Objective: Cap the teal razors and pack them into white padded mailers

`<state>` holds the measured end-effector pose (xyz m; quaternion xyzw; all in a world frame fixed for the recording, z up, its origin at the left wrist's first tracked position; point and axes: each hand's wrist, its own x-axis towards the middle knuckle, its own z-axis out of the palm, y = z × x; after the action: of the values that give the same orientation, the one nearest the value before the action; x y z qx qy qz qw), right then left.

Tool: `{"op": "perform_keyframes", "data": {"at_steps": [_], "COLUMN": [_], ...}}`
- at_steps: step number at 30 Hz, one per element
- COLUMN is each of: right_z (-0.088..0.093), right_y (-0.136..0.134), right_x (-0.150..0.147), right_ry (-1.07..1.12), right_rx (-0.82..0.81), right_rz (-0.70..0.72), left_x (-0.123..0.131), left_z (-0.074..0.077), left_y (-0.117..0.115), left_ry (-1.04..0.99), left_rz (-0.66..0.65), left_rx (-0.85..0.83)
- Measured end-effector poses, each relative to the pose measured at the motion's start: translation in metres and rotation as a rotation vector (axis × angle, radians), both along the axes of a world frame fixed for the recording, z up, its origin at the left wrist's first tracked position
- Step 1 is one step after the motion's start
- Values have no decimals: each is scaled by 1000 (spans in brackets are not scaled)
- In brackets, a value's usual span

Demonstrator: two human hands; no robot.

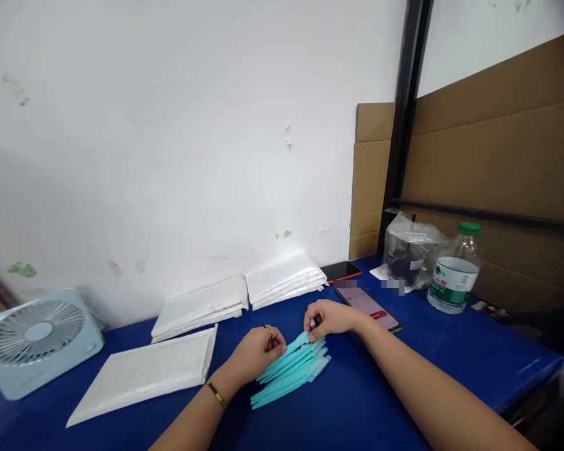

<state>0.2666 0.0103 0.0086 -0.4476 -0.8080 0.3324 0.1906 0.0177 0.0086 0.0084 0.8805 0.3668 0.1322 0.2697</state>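
Observation:
Several narrow, pleated turquoise strips [286, 379] lie in an overlapping row on the blue table; they look like thin folded fabric, but their exact kind does not show. My left hand [258, 354], with a ring and a gold bracelet at the wrist, pinches the left end of the topmost strip. At that strip's other end, the thumb and fingertips of my right hand [329, 318] are closed on it. Between the two hands the top strip runs slantwise above the others.
White padded envelopes lie in two stacks [202, 307] [284, 279] by the wall, with one envelope [145, 376] nearer. A light-blue fan [40, 335] stands left. Two phones [369, 305] [342, 271], a bagged cup [408, 250] and a bottle [454, 275] are on the right.

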Motion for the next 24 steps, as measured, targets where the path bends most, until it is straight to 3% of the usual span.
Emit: {"op": "perform_keyframes", "data": {"at_steps": [12, 17, 24], "right_z": [-2, -7, -11], "right_y": [-3, -2, 7], "right_x": [-7, -17, -18], "right_ry": [40, 132, 263], "right_rx": [-54, -38, -14], "right_rz": [-23, -105, -270], "left_x": [-4, -4, -14], "left_z": [-8, -7, -9], "left_y": [-5, -6, 8], "left_ry": [-97, -122, -53], "left_rz": [77, 119, 257], "left_rx": [34, 25, 280]}}
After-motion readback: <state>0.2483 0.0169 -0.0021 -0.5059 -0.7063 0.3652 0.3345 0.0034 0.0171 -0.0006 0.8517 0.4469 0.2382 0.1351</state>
